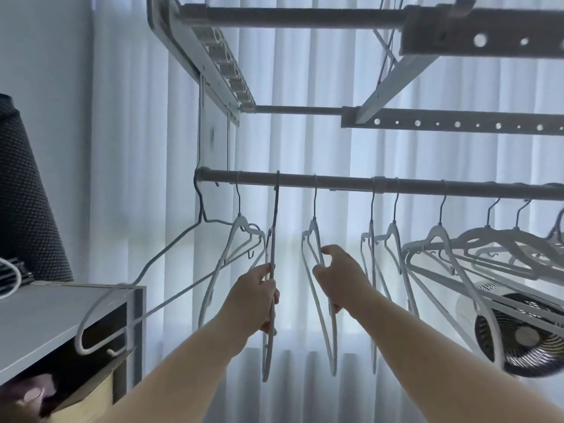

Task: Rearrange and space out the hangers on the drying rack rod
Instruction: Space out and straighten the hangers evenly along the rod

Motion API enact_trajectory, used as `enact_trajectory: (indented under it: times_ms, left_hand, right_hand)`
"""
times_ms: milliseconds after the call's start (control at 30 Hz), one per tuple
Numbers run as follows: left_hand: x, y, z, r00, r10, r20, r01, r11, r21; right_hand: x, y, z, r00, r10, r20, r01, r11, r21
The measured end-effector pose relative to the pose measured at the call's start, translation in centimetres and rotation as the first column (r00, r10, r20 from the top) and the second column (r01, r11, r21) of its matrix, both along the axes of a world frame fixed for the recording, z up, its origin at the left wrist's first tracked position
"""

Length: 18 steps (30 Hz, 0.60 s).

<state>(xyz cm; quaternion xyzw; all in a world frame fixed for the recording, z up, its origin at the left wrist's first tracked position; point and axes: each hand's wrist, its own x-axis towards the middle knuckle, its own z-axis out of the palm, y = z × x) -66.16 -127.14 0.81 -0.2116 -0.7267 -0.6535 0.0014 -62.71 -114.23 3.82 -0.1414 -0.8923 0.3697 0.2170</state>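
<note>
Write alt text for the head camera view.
A left hand grips a thin hanger, a right hand the next white hanger, both hooked on the drying rack rod. More hangers bunch toward the rod's right, near a fan, before a pale curtain.

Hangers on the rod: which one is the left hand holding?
The edge-on hanger, third from the rod's left end. The left hand grips its side; the right hand holds the next hanger along.

Rod [335, 182] is running level across the frame, carrying every hanger by its hook. From its left end: thin-necked hanger [79, 334] is hanging splayed outward; white hanger [241, 222] just beside it; edge-on hanger [276, 203]; lone hanger [314, 227] apart; close pair [393, 230]; crowded bunch [488, 236] is overlapping at right.
</note>
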Motion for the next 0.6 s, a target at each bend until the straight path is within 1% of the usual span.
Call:
enact_trajectory:
  times_ms: [100,167,333,500,600]
  left_hand:
    - [0.0,0.3,0.1,0.999,-0.021,0.028,0.021,1.0,0.01]
    - [0.1,0.7,0.3,0.999,-0.031,0.04,0.03,0.999,0.013]
    - [0.6,1.9,0.3,0.998,-0.042,0.036,0.042,0.999,0.007]
    - [0.7,2.3,0.5,0.998,-0.054,0.045,0.053,0.999,0.004]
    - [0.7,2.2,0.5,0.997,-0.061,0.056,0.061,0.998,0.009]
  right_hand:
    - [0.4,0.6,0.1,1.0,-0.021,-0.011,0.021,0.999,0.025]
    - [0.7,1.1,0.2,0.999,-0.032,-0.021,0.032,0.999,0.008]
    - [1.4,2.0,0.3,0.999,-0.043,-0.013,0.043,0.999,-0.016]
    - [1.4,2.1,0.3,0.999,-0.044,-0.019,0.045,0.999,0.022]
    - [1.1,1.9,0.2,0.999,-0.044,-0.019,0.045,0.999,0.017]
